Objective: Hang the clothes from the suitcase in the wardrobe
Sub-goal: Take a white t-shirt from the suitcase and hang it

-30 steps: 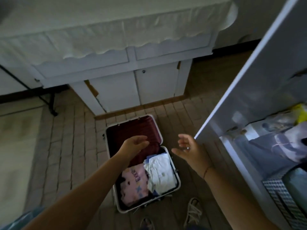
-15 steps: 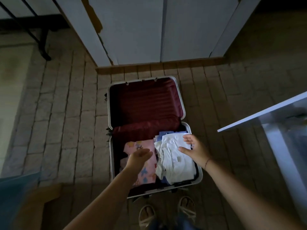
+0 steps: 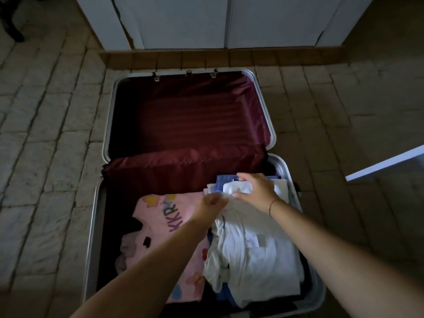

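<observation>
An open silver suitcase (image 3: 107,125) with dark red lining lies on the floor below me. Its near half holds folded clothes: a pink printed garment (image 3: 165,212) on the left and a white garment (image 3: 254,246) on a stack at the right, with blue cloth (image 3: 223,181) under it. My left hand (image 3: 212,206) pinches the far left edge of the white garment. My right hand (image 3: 257,189) lies over its far end, fingers curled on the cloth. The suitcase's far half holds nothing.
A white cabinet (image 3: 183,19) on a wooden plinth stands just beyond the suitcase. The white edge of the wardrobe door (image 3: 385,162) juts in at the right. Stone-tile floor (image 3: 46,134) surrounds the case.
The view has dropped and closed in on the suitcase. Both hands came down from the air onto the far end of the white garment and took hold of it.
</observation>
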The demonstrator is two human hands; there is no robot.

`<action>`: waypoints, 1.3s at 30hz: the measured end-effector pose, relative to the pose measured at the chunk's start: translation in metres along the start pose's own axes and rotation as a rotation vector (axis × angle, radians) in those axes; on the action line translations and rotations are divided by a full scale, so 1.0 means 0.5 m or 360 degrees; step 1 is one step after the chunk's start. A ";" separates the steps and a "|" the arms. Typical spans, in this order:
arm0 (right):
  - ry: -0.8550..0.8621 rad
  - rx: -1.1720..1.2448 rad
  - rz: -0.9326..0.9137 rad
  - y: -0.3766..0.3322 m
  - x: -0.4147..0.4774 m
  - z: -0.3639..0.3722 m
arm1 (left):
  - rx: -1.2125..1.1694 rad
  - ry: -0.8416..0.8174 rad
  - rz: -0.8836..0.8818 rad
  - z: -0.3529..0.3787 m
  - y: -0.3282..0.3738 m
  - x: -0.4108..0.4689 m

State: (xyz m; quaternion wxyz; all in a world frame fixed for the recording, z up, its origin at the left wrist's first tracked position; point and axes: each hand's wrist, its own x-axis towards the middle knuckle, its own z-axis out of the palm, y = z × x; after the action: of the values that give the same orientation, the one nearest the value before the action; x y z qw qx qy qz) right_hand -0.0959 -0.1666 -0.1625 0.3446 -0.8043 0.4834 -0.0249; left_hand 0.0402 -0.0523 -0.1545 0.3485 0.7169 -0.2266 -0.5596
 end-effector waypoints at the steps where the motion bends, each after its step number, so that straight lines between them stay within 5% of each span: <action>1: -0.0004 -0.0050 -0.0001 0.000 0.006 0.004 | -0.0025 0.0007 -0.0005 0.004 -0.002 0.004; 5: -0.0100 0.0037 0.0024 -0.003 0.017 -0.002 | -0.0164 -0.0075 -0.0003 0.014 0.014 -0.015; 11: -0.0114 0.0911 0.0090 -0.075 -0.051 -0.133 | -0.0230 -0.0389 0.0044 0.001 0.105 -0.095; 16: 0.0052 0.1541 0.0277 -0.206 -0.129 -0.274 | 0.0018 -0.0350 -0.0105 -0.002 0.240 -0.233; 24: -0.0027 0.1735 0.0139 -0.532 -0.254 -0.603 | 0.0194 -0.0219 0.0049 -0.153 0.590 -0.522; 29: -0.0247 0.1401 -0.0176 -0.774 -0.360 -0.895 | 0.0337 -0.0270 0.0267 -0.251 0.847 -0.745; 39: 0.0334 0.1691 -0.0437 -1.105 -0.577 -1.289 | 0.0762 -0.0056 0.0810 -0.430 1.194 -1.097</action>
State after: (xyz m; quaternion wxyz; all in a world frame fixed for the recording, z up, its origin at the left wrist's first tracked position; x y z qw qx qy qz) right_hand -0.0694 -0.1160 0.7322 0.6464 -0.5688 0.3269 -0.3897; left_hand 0.1370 0.0020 0.6767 0.2948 0.6890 -0.5291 -0.3981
